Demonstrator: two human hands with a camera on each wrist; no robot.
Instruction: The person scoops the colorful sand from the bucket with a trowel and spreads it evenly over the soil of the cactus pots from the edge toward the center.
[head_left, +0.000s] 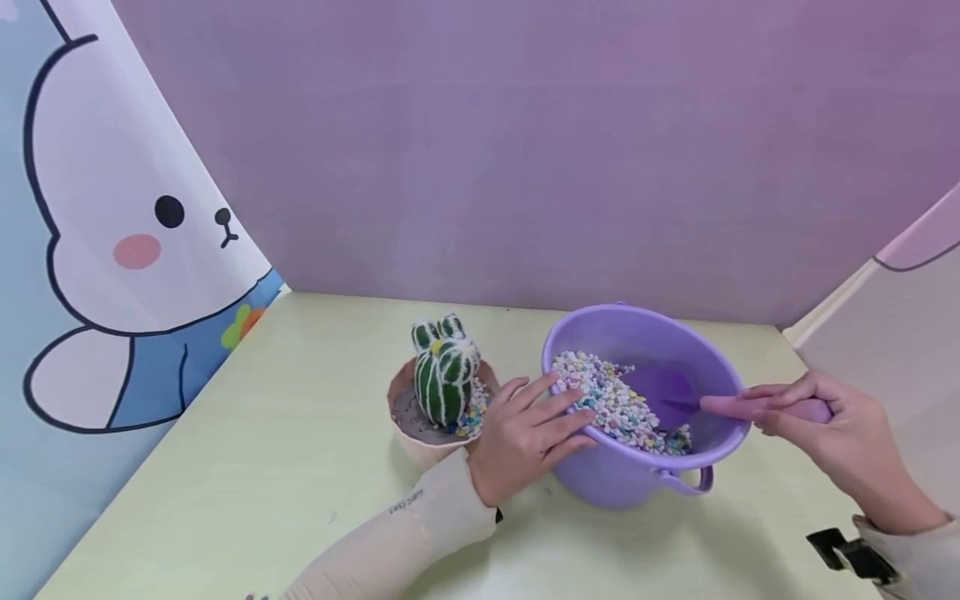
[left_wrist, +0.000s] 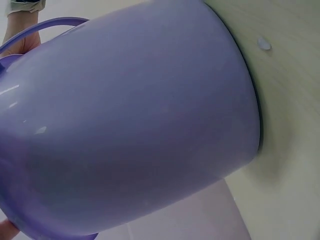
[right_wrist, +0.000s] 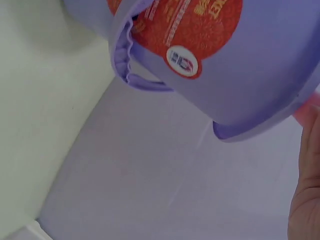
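Observation:
A purple bucket (head_left: 622, 479) leans to the left, small multicoloured pebbles (head_left: 611, 400) heaped along its left inner side. My left hand (head_left: 521, 433) grips the bucket's left rim, fingers laid over the edge. With my right hand (head_left: 840, 425) I hold the pink handle (head_left: 731, 407) of a small shovel, whose purple blade (head_left: 663, 392) is inside the bucket beside the pebbles. Left of the bucket stands a potted cactus (head_left: 442, 383), green with white ribs, in a pinkish pot (head_left: 423, 450). Some pebbles (head_left: 476, 408) lie on the grey soil at the cactus's right side.
Everything stands on a pale yellow-green tabletop (head_left: 300, 433). A purple panel (head_left: 525, 167) closes the back, with a cartoon-printed panel (head_left: 112, 208) at the left. One loose white pebble (left_wrist: 264, 43) lies near the bucket's base. A ridged side handle (right_wrist: 120, 55) juts from the bucket.

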